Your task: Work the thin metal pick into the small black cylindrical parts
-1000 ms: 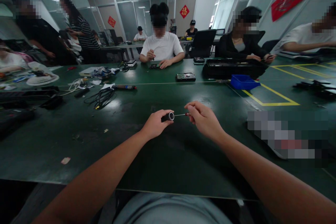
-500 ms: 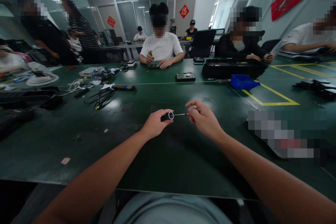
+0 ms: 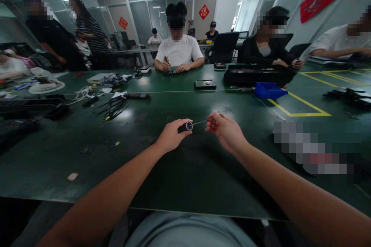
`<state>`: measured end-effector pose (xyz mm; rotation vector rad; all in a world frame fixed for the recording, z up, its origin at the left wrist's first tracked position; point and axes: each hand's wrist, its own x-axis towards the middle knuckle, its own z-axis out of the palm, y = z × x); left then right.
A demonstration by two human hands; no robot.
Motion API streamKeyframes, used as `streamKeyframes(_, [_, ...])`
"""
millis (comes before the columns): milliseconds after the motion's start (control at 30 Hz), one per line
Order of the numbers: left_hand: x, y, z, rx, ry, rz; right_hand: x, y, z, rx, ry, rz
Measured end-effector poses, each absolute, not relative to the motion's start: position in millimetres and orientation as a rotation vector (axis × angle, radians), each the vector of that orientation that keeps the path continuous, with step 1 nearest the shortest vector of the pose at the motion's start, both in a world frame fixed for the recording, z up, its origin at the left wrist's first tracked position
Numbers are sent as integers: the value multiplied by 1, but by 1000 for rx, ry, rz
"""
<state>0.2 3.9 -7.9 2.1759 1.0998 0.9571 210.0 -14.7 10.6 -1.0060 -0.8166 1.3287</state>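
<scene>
My left hand [image 3: 169, 136] is closed around a short black cylinder [image 3: 182, 128], its open end with a pale ring facing right. In my right hand [image 3: 227, 131], the fingers pinch a thin screwdriver [image 3: 199, 122] by its dark red handle, mostly hidden by the fingers. The metal shaft slants down to the left and its tip reaches the ringed end of the cylinder. How deep the tip sits inside cannot be made out. Both hands are held above the green table [image 3: 179, 185].
Beyond my hands lie a hard drive [image 3: 205, 84], a blue bin [image 3: 269, 90] and a long black housing [image 3: 257, 75]. Cables [image 3: 111, 108] and a pen-like tool [image 3: 137, 95] are at left. A blurred-out item [image 3: 313, 150] lies at right. A co-worker [image 3: 179, 52] sits opposite.
The fingers of my right hand have curled in around the screwdriver's handle, and its handle end has risen, so the shaft tilts more. My left hand and the cylinder stay almost in place.
</scene>
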Motion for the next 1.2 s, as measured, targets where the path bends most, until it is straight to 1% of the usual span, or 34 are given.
streamKeyframes(67, [0,4,-7,2195,1091,967,212,-11,8,-1023,-701,1476])
streamKeyframes(133, [0,4,-7,2204,1090,958,213,-9,8,-1017,-646,1505])
streamKeyframes(233, [0,4,-8,2209,1099,930,214,-10,9,-985,-679,1399])
streamKeyframes(433, [1,3,-7,2217,1121,910,212,-15,11,-1014,-912,1166])
streamKeyframes(633, [1,2,-6,2204,1117,910,211,-14,7,-1042,-1065,1072])
streamKeyframes(700, [1,2,-6,2200,1125,899,212,-17,12,-1079,-1154,1014])
streamKeyframes(867, [1,2,-7,2181,1136,892,214,-30,32,-1241,-1462,755])
streamKeyframes(1000, [1,4,-9,2169,1132,909,213,-32,34,-1203,-1517,714])
streamKeyframes(1200, [-1,5,-10,2182,1141,918,213,-30,27,-1153,-1538,797])
